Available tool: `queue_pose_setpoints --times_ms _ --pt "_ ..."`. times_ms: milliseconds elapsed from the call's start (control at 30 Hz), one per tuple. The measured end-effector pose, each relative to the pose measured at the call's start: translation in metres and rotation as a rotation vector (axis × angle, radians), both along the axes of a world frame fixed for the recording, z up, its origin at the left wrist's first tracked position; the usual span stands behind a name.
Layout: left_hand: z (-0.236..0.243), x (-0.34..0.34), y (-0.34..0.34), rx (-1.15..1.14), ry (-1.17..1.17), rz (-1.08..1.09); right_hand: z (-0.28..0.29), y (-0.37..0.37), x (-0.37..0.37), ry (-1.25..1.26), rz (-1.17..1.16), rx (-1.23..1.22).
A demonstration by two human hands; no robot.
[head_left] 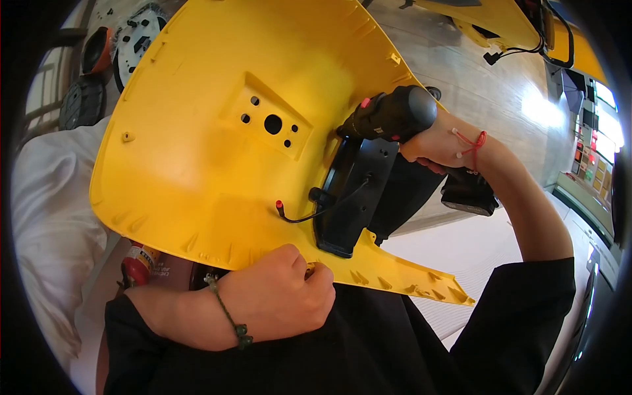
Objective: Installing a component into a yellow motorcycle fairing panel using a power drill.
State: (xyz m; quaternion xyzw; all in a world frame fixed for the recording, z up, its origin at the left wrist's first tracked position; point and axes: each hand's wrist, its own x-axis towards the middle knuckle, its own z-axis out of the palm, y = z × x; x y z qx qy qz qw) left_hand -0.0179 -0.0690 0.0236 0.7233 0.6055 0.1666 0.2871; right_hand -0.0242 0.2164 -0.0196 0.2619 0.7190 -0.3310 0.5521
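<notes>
A large curved yellow plastic panel (191, 151) lies in front of me, its hollow inner side showing a recess with several round holes. My left hand (276, 296) is closed at its near edge, fingers curled on the rim. With my right hand (438, 141) I hold a black cordless drill (398, 112), its nose pointing left and down at the top of a long black part (352, 197). That part sits against the panel's right inner side; the drill hides the contact point. From it runs a thin black cable with a red-tipped connector (280, 207).
Left of the panel lies white cloth (56, 178), with a black round part (82, 102) and an orange-rimmed part (97, 51) beyond. A red bottle (138, 263) stands under the near left edge. Another yellow body (507, 26) with dangling wires is far right.
</notes>
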Motion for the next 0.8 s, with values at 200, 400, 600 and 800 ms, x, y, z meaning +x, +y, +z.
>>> queue_pose_setpoints --times_ms 200,400,600,800 --pt "-0.004 0.003 0.001 0.072 -0.008 0.042 -0.007 0.003 0.008 0.074 -0.056 -0.005" --pt "0.002 -0.002 0.003 -0.072 -0.002 -0.032 0.002 -0.001 0.003 0.100 -0.016 -0.038" --pt "0.007 -0.002 0.004 -0.115 0.016 -0.040 -0.003 0.002 0.012 0.105 0.053 -0.001" --pt "-0.005 0.005 0.003 0.078 0.041 0.087 -0.012 0.007 0.022 0.189 0.091 0.041"
